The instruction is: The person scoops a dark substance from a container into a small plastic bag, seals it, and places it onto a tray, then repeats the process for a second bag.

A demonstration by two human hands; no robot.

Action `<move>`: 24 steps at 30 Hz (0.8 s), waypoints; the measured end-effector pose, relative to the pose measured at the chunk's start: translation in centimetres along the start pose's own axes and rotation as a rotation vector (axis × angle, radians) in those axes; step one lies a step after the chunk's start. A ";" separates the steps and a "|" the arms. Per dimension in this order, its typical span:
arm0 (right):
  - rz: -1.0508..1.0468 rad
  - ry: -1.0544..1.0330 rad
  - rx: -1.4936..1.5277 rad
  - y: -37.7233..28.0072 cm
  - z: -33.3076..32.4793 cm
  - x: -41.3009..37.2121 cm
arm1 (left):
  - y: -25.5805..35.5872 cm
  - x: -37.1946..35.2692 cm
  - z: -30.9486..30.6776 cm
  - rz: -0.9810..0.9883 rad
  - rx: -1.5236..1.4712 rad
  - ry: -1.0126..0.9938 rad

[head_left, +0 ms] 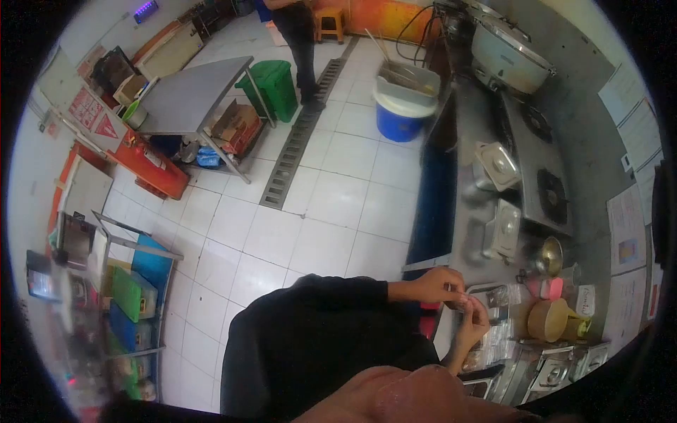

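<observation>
My left hand (438,285) reaches out from a black sleeve, thumb and fingers pinched together at the counter's edge. Just below it, my right hand (474,326) is closed in a similar pinch, its fingertips meeting those of the left. Whatever lies between the fingertips is too small to make out. Close beside the hands stands a metal tray (481,287) with dark contents that I cannot identify. Clear plastic packets (499,333) lie on the counter to the right of my right hand.
Two lidded steel pans (502,229) stand farther along the counter, near the gas burners (552,196). A metal bowl (549,256), a pink container (551,287) and a round brown tub (547,320) sit by the wall. Another person (297,42) stands beyond a green bin (271,88).
</observation>
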State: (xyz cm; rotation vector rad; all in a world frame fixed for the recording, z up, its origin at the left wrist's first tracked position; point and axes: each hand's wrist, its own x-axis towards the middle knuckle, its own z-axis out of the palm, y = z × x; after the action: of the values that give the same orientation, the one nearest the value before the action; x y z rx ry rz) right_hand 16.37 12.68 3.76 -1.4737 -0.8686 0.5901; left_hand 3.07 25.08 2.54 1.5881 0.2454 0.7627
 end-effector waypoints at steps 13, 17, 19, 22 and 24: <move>0.014 0.032 0.048 -0.1 0.3 -0.3 | -0.7 -0.3 0.2 -0.001 0.035 0.032; 0.006 0.022 0.066 -0.3 0.4 0.0 | -0.7 -0.1 0.1 0.017 0.023 0.048; 0.009 0.019 0.047 -0.1 0.3 0.2 | -0.6 0.0 0.0 0.020 0.015 0.048; -0.006 0.001 0.023 -0.3 0.1 0.4 | -0.5 0.3 -0.1 0.022 0.032 0.043; -0.004 0.008 0.043 -0.1 0.1 0.6 | -0.2 0.4 -0.2 0.000 0.047 0.043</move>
State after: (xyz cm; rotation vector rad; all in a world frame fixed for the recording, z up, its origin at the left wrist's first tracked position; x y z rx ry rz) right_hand 16.66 13.25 3.90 -1.4348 -0.8477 0.5964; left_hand 3.25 25.52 2.46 1.6168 0.2966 0.7970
